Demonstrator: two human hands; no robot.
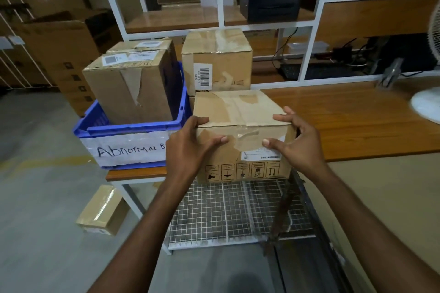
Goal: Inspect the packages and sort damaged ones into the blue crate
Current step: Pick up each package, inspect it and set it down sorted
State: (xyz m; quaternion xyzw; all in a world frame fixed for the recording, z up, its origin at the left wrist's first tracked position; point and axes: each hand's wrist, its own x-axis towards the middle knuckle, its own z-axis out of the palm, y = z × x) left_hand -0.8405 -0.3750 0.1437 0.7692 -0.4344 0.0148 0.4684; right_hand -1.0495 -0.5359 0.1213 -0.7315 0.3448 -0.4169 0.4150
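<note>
held carton (240,112): at the near edge of the bench (345,116), its near face hanging out over a wire-mesh trolley (238,211); cannot tell whether the base rests on the bench or is lifted off it.
carton condition: top tape wrinkled and peeled, paper skin torn along the seam; ragged tape on the near face, above a shipping label and a row of handling symbols.
left hand (188,150): grips the near left corner; fingers (200,121) curled over the top edge, thumb pressed on the near face.
right hand (297,147): grips the near right corner; fingers (281,118) bent over the top edge, one fingertip on the near face by the label.
step: inspection of this carton, judged under way; no sorting of it done yet.
next move: the torn surface points to a "damaged" call; if so, lift and carry left into the blue crate.
blue crate (133,128): just beside the held carton on its left, at the bench end, tag reading "abnormal b…"; holds a tall carton (128,88) with peeling tape, and a rear carton (142,46) behind that.
risk: the crate looks nearly full, so the held carton probably has to sit on top.
beyond: a barcode carton (216,59) stands on the bench behind; a wrapped package (102,209) lies on the floor.
</note>
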